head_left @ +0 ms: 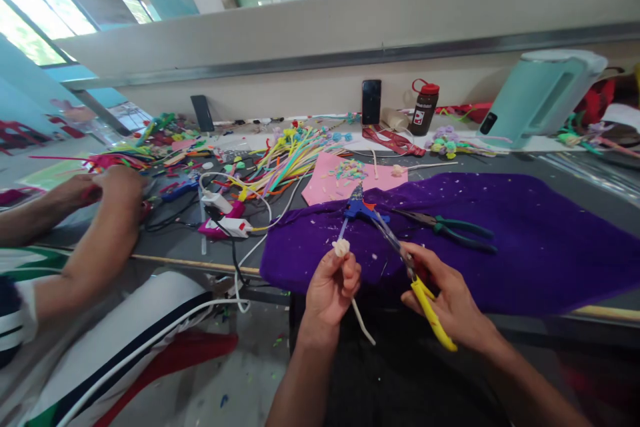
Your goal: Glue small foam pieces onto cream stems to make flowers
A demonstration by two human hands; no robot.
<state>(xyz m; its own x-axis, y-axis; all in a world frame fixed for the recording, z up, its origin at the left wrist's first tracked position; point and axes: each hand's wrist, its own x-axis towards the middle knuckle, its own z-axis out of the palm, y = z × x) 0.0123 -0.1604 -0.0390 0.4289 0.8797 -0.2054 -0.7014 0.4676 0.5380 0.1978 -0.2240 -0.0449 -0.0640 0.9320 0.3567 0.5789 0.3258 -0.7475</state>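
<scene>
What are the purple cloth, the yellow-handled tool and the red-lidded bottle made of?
The purple cloth looks like soft, matte fabric, creased and draped. The yellow-handled tool seems to be metal, with a greyish sheen on its long blades; its bright, smooth grips suggest plastic or rubber. The red-lidded bottle looks dark and smooth, probably plastic, though glass is possible.

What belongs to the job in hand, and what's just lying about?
Likely in the job:
- small cream piece, left hand
- yellow-handled metal tool, right hand
- blue plastic glue gun
- purple cloth

Likely lying about:
- red-lidded dark bottle
- mint-green plastic jug
- upright black phone
</scene>
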